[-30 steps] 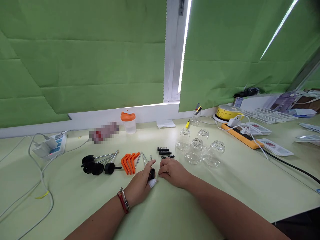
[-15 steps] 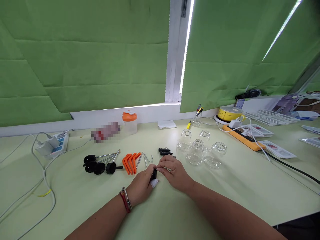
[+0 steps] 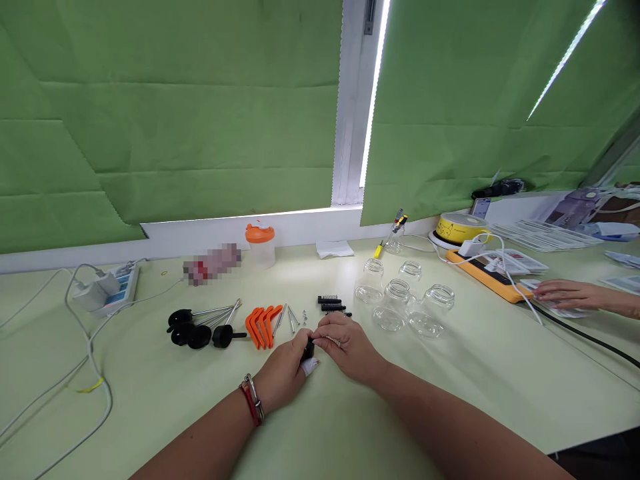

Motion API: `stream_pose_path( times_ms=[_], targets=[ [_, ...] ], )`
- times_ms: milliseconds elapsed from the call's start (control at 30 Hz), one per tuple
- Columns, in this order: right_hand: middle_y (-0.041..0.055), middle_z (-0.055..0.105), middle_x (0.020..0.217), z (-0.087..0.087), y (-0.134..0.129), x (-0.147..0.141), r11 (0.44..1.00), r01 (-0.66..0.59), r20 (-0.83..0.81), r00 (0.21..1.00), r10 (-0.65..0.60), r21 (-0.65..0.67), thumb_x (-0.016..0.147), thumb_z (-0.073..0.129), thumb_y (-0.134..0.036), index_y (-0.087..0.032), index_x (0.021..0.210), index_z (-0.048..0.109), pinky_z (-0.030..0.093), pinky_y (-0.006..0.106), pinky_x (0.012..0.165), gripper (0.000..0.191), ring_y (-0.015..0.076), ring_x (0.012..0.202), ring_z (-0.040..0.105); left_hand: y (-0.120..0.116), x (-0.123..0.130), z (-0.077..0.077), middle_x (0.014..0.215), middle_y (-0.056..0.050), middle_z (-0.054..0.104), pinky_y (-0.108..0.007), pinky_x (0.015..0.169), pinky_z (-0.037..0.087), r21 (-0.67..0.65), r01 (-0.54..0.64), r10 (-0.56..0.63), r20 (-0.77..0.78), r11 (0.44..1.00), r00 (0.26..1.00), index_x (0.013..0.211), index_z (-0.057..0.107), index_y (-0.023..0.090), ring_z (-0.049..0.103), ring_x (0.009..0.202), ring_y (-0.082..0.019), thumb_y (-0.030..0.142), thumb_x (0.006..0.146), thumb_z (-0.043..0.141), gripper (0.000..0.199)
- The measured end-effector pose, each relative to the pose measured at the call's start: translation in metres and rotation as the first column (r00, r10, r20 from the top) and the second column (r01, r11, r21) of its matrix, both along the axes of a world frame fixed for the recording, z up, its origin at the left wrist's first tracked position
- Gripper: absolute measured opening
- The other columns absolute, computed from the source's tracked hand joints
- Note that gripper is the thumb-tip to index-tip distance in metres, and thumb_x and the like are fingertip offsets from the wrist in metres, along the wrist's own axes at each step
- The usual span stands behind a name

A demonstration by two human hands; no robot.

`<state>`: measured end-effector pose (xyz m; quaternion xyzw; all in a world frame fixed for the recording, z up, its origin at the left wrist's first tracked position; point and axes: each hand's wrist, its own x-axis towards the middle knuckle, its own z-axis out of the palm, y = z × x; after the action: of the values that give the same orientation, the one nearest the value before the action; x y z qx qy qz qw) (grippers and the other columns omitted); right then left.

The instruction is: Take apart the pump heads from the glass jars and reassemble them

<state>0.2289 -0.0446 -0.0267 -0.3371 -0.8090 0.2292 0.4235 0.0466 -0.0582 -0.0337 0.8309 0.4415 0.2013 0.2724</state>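
A small black part (image 3: 308, 349) is held in my left hand (image 3: 286, 370), whose fingers are wrapped round it and hide much of it. My right hand (image 3: 346, 347) is closed in a pinch against the top of that part; what its fingertips hold is too small to name. Just beyond the right hand lie black pieces with springs (image 3: 330, 304). Orange angled handles (image 3: 262, 325), long screws (image 3: 293, 319) and tiny metal bits (image 3: 305, 316) lie to the left of them. Farther left are several black-ended pieces with metal rods (image 3: 199, 336).
Several glass jars (image 3: 397, 305) stand right of my hands, with screwdrivers in another jar (image 3: 394, 241) behind. An orange-lidded cup (image 3: 261, 245) stands at the back. Cables and a power strip (image 3: 120, 293) lie left. Another person's hand (image 3: 570, 295) rests near an orange power strip (image 3: 487, 277).
Another person's hand has come in from the right, over the white packet on the table. My hands stay together in nearly the same place, the right fingers slightly shifted.
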Motion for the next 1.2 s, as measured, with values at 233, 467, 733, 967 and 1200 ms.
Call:
stream_pose_path(
  times_ms=[233, 467, 733, 967, 1200],
  targets=[
    [0.0045, 0.062, 0.085, 0.000, 0.001, 0.000, 1.000, -0.002, 0.000, 1.000, 0.002, -0.007, 0.089, 0.052, -0.028, -0.025, 0.090, 0.071, 0.046, 0.032, 0.077, 0.019, 0.0171, 0.082, 0.056, 0.000, 0.000, 0.001, 0.077, 0.000, 0.056, -0.024, 0.057, 0.037, -0.002, -0.008, 0.008, 0.005, 1.000, 1.000, 0.101, 0.041, 0.022, 0.050, 0.066, -0.017, 0.022, 0.083, 0.045, 0.019],
    [0.0040, 0.062, 0.085, 0.000, 0.000, 0.000, 1.000, -0.007, 0.006, 1.000, 0.007, -0.011, 0.089, 0.052, -0.026, -0.024, 0.090, 0.070, 0.046, 0.031, 0.077, 0.018, 0.0163, 0.082, 0.056, 0.000, 0.000, 0.000, 0.077, 0.000, 0.055, -0.024, 0.058, 0.036, -0.001, -0.005, 0.005, -0.011, 1.000, 1.000, 0.102, 0.039, 0.023, 0.050, 0.067, -0.017, 0.023, 0.083, 0.044, 0.019],
    [0.0046, 0.063, 0.086, 0.003, 0.009, 0.011, 0.991, 0.127, 0.069, 0.990, -0.123, -0.052, 0.092, 0.044, -0.026, -0.021, 0.087, 0.066, 0.045, 0.029, 0.073, 0.023, 0.0166, 0.080, 0.057, 0.000, -0.001, 0.001, 0.077, 0.001, 0.053, -0.025, 0.058, 0.035, -0.008, -0.020, 0.020, -0.036, 1.000, 0.999, 0.100, 0.039, 0.023, 0.049, 0.066, -0.017, 0.024, 0.083, 0.044, 0.017],
    [0.0047, 0.063, 0.083, 0.000, 0.013, 0.022, 0.943, 0.314, 0.543, 0.814, -0.207, -0.111, 0.078, 0.061, -0.024, -0.021, 0.085, 0.065, 0.037, 0.027, 0.061, 0.009, 0.0202, 0.075, 0.058, -0.001, -0.001, 0.001, 0.077, 0.000, 0.053, -0.025, 0.057, 0.035, -0.024, -0.030, 0.029, -0.040, 0.999, 0.999, 0.099, 0.040, 0.023, 0.049, 0.066, -0.017, 0.024, 0.083, 0.043, 0.016],
    [0.0081, 0.062, 0.101, -0.002, 0.008, 0.017, 0.975, 0.205, 0.432, 0.889, -0.151, -0.081, 0.084, 0.046, -0.011, -0.022, 0.117, 0.056, 0.043, 0.030, 0.071, 0.036, 0.0198, 0.084, 0.059, 0.000, -0.001, 0.001, 0.076, 0.001, 0.052, -0.025, 0.057, 0.035, -0.009, -0.029, 0.029, -0.047, 1.000, 0.999, 0.099, 0.039, 0.023, 0.048, 0.065, -0.017, 0.023, 0.083, 0.044, 0.017]
  ],
)
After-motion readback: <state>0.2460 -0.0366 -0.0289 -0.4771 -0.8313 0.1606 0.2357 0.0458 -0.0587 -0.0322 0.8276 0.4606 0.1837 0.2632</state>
